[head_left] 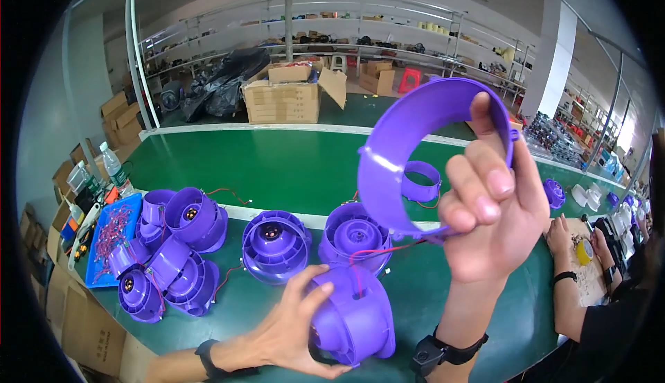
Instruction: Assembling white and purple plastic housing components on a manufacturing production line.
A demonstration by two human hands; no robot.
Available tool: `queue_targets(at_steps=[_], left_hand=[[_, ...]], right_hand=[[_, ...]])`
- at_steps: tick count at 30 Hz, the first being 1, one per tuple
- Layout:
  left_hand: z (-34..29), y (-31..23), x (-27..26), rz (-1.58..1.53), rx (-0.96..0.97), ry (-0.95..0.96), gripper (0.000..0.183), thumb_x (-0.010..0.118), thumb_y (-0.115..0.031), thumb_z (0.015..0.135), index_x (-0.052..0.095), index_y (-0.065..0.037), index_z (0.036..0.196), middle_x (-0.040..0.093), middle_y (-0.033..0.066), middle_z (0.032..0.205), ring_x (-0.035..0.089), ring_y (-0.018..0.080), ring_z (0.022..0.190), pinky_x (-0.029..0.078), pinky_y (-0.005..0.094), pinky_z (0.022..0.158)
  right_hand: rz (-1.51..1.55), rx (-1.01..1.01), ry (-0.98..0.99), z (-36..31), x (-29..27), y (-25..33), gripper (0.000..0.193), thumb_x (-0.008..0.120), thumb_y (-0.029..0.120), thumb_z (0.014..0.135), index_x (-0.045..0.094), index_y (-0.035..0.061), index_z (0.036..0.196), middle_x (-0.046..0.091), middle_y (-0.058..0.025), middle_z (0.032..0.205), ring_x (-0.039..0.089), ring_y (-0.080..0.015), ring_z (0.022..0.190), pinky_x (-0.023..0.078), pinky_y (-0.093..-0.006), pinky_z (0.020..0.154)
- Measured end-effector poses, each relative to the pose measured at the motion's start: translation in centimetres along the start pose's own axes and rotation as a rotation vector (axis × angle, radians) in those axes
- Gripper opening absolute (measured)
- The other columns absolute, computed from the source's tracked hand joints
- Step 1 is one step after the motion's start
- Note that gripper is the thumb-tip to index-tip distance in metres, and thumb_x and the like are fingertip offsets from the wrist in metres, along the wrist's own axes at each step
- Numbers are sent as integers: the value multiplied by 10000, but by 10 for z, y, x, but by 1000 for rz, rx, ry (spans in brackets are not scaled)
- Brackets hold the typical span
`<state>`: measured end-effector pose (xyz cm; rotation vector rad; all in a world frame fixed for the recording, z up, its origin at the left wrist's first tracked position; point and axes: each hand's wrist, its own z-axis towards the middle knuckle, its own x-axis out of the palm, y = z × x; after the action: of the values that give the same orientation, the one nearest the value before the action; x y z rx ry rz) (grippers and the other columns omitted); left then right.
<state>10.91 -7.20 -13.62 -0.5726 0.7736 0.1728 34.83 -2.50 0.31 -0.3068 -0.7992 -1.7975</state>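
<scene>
My left hand (294, 331) is wrapped round a purple plastic fan housing (364, 310) near the front of the green table, thumb below and fingers over its upper left side. A red and black wire (384, 250) comes out of a slot in this housing and runs toward my raised right wrist. Up in the air, my right hand (495, 220) grips a wide purple plastic ring (383, 175) by its right side, with one finger inside the rim. Just behind the held housing stand two more purple fan housings (277, 248), both with round hubs facing up.
Several purple fan housings (187, 279) cluster at left beside a blue tray (90, 272) of red wires. A smaller purple ring (420, 192) lies beyond my right hand. On the right, a co-worker's arm (569, 300) rests near a yellow tape roll (585, 251). Cardboard boxes (280, 102) stand behind.
</scene>
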Motion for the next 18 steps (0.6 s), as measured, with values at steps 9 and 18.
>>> queue_targets(at_steps=[9, 18], left_hand=[[2, 3, 1, -8, -7, -4, 1336, 968, -439, 495, 162, -143, 1519, 295, 314, 1408, 438, 510, 1258, 486, 567, 954], [-5, 11, -1, -271, -58, 56, 1358, 960, -414, 519, 126, -89, 1541, 284, 281, 1467, 425, 460, 1310, 383, 535, 1091]], right_hand=[[264, -244, 14, -8, 20, 3, 541, 505, -9, 955, 252, -83, 1428, 594, -93, 811, 614, -215, 675, 615, -340, 579], [120, -191, 143, -12, 29, -5, 515, 462, 46, 986, 260, -89, 1440, 581, -92, 805, 615, -224, 663, 601, -360, 579]])
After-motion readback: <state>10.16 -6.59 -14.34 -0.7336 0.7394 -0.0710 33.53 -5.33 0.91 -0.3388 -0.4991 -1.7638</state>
